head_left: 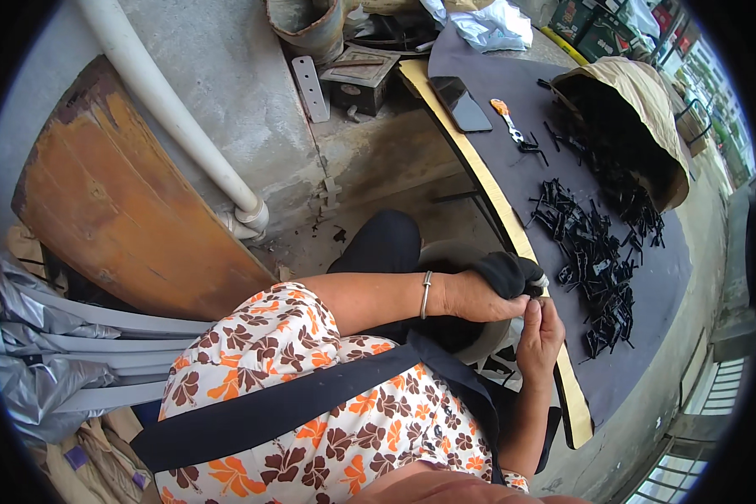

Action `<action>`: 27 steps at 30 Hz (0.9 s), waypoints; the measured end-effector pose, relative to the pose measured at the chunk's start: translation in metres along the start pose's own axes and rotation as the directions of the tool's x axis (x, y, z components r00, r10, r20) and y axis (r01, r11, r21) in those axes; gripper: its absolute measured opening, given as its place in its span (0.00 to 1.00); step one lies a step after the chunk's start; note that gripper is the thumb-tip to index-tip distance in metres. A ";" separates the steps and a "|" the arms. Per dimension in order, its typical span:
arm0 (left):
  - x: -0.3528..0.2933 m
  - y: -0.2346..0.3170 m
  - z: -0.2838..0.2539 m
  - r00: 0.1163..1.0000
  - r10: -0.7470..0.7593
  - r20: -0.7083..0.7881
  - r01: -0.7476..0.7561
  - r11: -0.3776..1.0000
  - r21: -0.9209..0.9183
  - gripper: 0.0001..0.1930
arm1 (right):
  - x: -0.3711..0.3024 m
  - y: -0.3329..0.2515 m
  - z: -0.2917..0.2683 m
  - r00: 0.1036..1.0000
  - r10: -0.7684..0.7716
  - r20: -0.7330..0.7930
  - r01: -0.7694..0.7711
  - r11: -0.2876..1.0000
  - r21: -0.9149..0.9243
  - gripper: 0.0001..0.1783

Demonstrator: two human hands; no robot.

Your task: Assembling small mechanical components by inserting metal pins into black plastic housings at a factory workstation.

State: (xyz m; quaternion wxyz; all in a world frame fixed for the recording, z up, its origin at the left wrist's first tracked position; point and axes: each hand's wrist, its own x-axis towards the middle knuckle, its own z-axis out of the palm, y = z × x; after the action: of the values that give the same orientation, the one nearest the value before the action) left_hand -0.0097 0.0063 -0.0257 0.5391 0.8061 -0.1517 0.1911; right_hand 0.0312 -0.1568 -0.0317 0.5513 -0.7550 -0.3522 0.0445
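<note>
My left hand (472,296), a metal bangle (427,294) at its wrist, reaches in from the left to the table's near edge. Black cloth (506,272) covers part of its fingers, with a whitish tip showing beside it. Closed fingers of my right hand (539,338) meet the left fingertips there. Whatever small thing lies between them is too hidden to name. Just beyond the hands, a heap of small black plastic parts (592,265) spreads over the grey table covering (655,311). More such parts spill from a large tan sack (668,101) lying on its side.
A dark phone (460,105) and an orange-handled tool (506,118) lie on the table's far part. Below my hands stands a bucket (481,340). A rusty brown board (126,193) and a white pipe (168,101) lean at left. An old metal box (359,77) sits beyond.
</note>
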 end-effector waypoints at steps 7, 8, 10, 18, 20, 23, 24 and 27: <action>0.001 0.012 0.001 0.998 0.064 0.018 -0.067 0.982 0.178 0.12 | 0.001 0.010 0.009 0.987 0.139 -0.075 -0.124 0.976 0.181 0.13; 0.001 0.013 0.001 0.994 0.106 0.030 -0.110 0.964 0.243 0.12 | 0.001 0.009 0.011 0.973 0.224 -0.058 -0.194 0.927 0.322 0.14; -0.003 0.010 0.003 0.991 0.134 0.029 -0.137 0.947 0.291 0.11 | 0.000 0.008 0.012 0.964 0.263 -0.022 -0.239 0.905 0.352 0.14; 0.002 -0.017 0.007 0.997 0.040 -0.067 -0.034 0.995 0.094 0.15 | 0.006 0.007 0.000 0.991 0.132 -0.032 -0.127 0.984 0.128 0.08; 0.000 -0.014 0.004 0.995 -0.046 -0.092 0.038 0.996 -0.081 0.17 | 0.003 0.014 -0.010 0.996 0.084 0.000 -0.084 0.996 0.025 0.07; -0.003 -0.017 0.004 0.997 -0.057 -0.045 0.054 0.997 -0.057 0.19 | 0.004 0.005 -0.015 1.000 -0.020 0.005 0.020 0.992 -0.121 0.04; -0.004 -0.019 0.005 0.999 -0.001 -0.046 0.002 0.999 0.040 0.19 | 0.004 0.005 -0.016 0.999 -0.033 0.036 0.036 0.995 -0.089 0.04; -0.001 -0.004 0.004 0.986 -0.122 0.111 0.125 0.992 -0.023 0.17 | -0.001 0.006 -0.021 0.996 0.013 0.083 -0.016 0.999 0.030 0.04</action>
State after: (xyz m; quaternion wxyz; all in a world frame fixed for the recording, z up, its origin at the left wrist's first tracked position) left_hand -0.0082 0.0042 -0.0308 0.5527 0.8151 -0.1335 0.1107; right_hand 0.0431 -0.1748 -0.0285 0.5474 -0.7464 -0.3687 0.0852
